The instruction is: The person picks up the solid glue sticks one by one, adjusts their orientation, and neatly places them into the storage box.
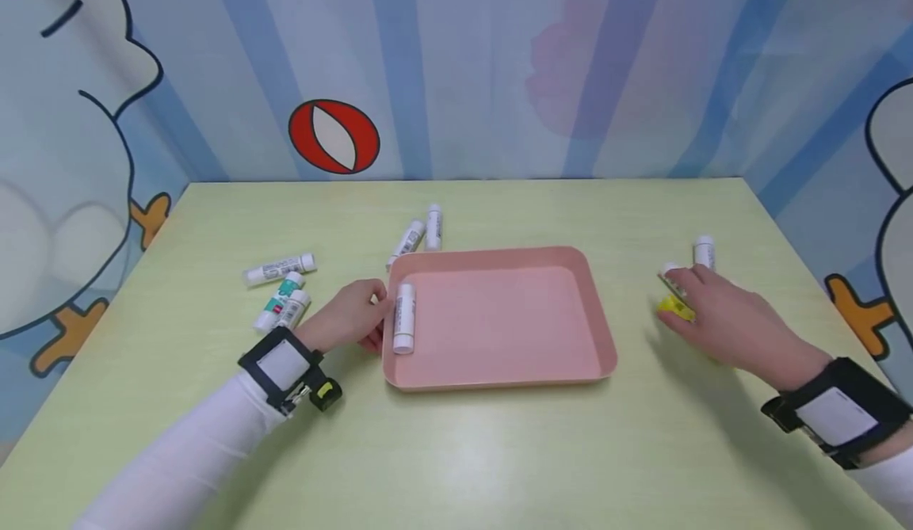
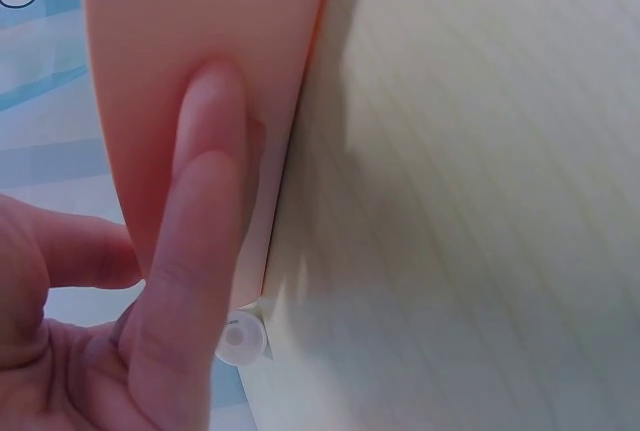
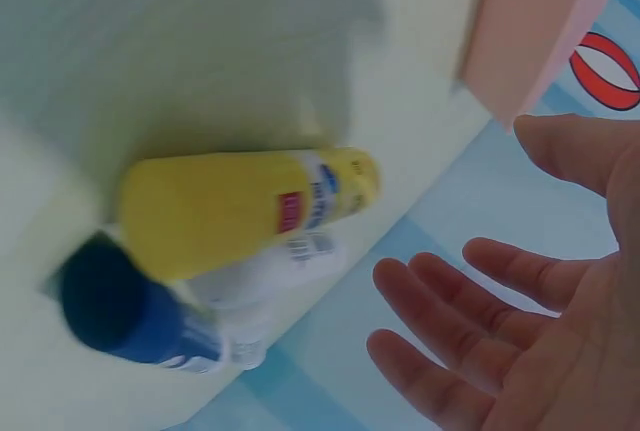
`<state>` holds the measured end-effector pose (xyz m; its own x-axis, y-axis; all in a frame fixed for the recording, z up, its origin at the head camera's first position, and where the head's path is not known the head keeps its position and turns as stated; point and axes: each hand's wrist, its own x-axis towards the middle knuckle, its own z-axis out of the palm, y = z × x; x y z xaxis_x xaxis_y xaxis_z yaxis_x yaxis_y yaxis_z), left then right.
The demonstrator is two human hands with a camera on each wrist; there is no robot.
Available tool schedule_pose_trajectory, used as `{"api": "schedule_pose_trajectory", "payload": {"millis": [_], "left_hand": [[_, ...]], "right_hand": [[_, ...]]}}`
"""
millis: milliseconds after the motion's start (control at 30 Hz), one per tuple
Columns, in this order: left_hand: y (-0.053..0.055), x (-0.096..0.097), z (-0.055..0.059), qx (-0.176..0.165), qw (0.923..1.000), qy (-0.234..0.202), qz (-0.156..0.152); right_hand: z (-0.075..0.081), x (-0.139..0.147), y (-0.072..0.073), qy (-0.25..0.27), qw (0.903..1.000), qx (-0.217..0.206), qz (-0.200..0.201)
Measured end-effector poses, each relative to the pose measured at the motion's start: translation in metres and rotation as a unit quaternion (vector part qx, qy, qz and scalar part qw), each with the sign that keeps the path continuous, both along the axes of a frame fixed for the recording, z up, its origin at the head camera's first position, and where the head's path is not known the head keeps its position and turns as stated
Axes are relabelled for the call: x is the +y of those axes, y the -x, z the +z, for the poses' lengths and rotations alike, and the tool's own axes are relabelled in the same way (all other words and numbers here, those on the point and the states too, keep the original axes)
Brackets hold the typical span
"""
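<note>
A pink tray point(image 1: 499, 316) lies on the table with one white glue stick point(image 1: 404, 318) inside along its left wall. My left hand point(image 1: 349, 312) holds the tray's left side; in the left wrist view one finger point(image 2: 205, 211) presses the outer wall and another reaches the rim. Over on the right, my right hand point(image 1: 742, 320) hovers at a yellow glue stick point(image 3: 240, 206), its fingers spread and relaxed with nothing in them. Beside the yellow one lie a blue-ended glue stick point(image 3: 125, 306) and a white one point(image 3: 265, 271).
Several glue sticks, among them a white one point(image 1: 280, 269) and a green-and-white one point(image 1: 280, 302), lie left of the tray. Two more white tubes point(image 1: 433, 227) rest behind it. A white tube point(image 1: 704, 251) stands out beyond my right hand. A printed backdrop point(image 1: 471, 70) borders the table.
</note>
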<state>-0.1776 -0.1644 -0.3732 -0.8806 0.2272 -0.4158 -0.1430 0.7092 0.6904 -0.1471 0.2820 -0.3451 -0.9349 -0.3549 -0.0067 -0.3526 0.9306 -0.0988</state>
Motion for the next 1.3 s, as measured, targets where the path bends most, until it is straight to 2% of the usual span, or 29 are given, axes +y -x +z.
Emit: {"api": "schedule_pose_trajectory", "payload": {"millis": [233,467,733,1067,1300], "left_hand": [[0.0,0.0,-0.001,0.003,1.0,-0.003,-0.002],[0.0,0.0,0.0,0.007,1.0,0.0,-0.007],[0.0,0.001,0.001,0.004,1.0,0.0,-0.003],[-0.001,0.001,0.002,0.001,1.0,0.004,0.0],[0.0,0.001,0.001,0.002,1.0,0.005,0.002]], "right_hand": [[-0.015,0.02,-0.009,-0.025,0.9992,0.013,-0.028],[-0.023,0.029,-0.015,-0.049,0.9971,0.002,-0.058],[-0.032,0.032,-0.018,-0.036,0.9983,0.018,-0.041],[-0.034,0.028,-0.017,-0.038,0.9982,0.042,-0.023],[-0.036,0.025,-0.014,-0.053,0.9977,0.038,-0.016]]}}
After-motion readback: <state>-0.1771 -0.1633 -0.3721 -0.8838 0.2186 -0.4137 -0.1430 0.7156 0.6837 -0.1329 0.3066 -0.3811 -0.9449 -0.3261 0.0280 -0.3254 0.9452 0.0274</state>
